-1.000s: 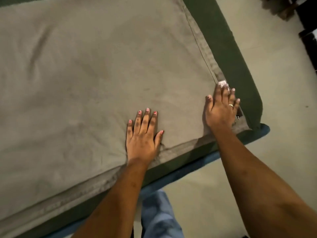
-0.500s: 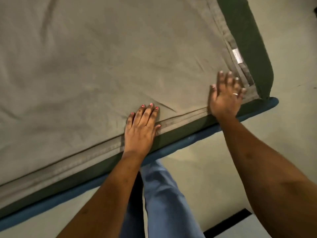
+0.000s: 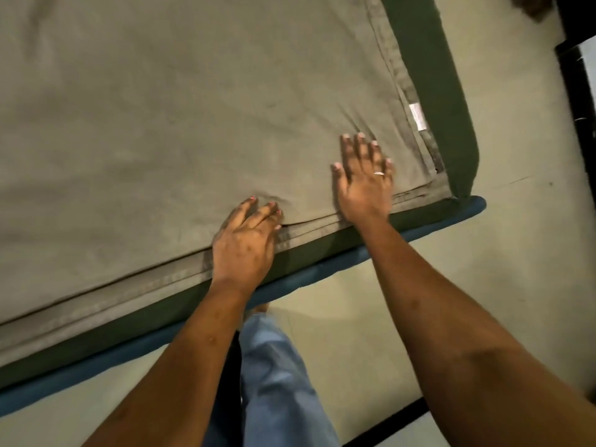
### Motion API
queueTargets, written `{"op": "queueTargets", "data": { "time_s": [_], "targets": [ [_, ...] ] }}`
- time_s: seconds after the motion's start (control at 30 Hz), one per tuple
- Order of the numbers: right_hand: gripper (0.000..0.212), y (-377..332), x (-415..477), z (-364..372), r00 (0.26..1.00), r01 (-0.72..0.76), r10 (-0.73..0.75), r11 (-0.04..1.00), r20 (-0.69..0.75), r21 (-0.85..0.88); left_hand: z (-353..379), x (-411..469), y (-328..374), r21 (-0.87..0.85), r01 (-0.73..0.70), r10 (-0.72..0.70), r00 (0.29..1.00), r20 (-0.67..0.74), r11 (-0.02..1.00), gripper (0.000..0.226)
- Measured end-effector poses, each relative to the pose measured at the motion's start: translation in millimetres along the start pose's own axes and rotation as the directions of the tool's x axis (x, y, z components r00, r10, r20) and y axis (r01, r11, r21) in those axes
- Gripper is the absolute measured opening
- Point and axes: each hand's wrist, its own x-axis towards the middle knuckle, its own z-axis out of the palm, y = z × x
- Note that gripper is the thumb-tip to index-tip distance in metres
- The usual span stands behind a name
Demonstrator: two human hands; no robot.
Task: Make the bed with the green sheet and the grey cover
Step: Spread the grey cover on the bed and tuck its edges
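The grey cover [image 3: 161, 124] lies spread over most of the bed, its hemmed near edge running just inside the border of the green sheet [image 3: 430, 75]. My left hand [image 3: 245, 243] rests palm-down on that near edge, fingers loosely extended and holding nothing, with a small pucker of cloth bunched at the fingertips. I judge the way to clear it is to slide the flat palm outward toward the corner rather than press down, so the fold travels off the edge instead of setting in. My right hand [image 3: 364, 185] lies flat with fingers spread wide, gripping nothing, on the cover close to the near right corner, where faint creases fan from the fingertips. It should sweep toward the hem with light, even pressure, without dragging the cover crooked over the sheet. A white label [image 3: 416, 116] sits on the right hem, beyond that hand. The sheet shows as a band along the right and near sides, over a blue mattress edge [image 3: 435, 221]. Below are a pale floor [image 3: 516, 269], my denim-clad leg [image 3: 277, 382] and, at far right, dark furniture [image 3: 577, 101] too cut off to identify.
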Motion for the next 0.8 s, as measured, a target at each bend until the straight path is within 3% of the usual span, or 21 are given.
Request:
{"op": "queueTargets", "data": {
  "time_s": [0.17,0.3,0.43,0.7,0.8],
  "targets": [
    [0.056,55,6,-14,0.923,-0.357,0.369,0.927,-0.112,0.112,11,15,39,0.001,-0.049,0.048,0.990,0.131,0.999,0.037],
    [0.053,48,13,-20,0.880,-0.371,0.407,0.911,-0.244,0.180,22,25,65,0.041,-0.068,0.059,0.980,0.191,0.997,0.042],
    [0.034,51,24,-32,0.780,-0.501,0.577,0.808,-0.243,0.310,28,36,81,0.025,-0.073,0.066,0.977,0.203,0.997,0.043],
    [0.015,73,25,-40,0.859,-0.346,0.434,0.883,-0.273,0.317,24,57,111,0.029,-0.092,0.084,0.976,0.201,0.995,0.049],
    [0.018,88,26,-39,0.834,-0.382,0.491,0.843,-0.252,0.379,25,61,108,0.044,-0.070,0.056,0.965,0.255,0.997,0.053]
  ]
}}
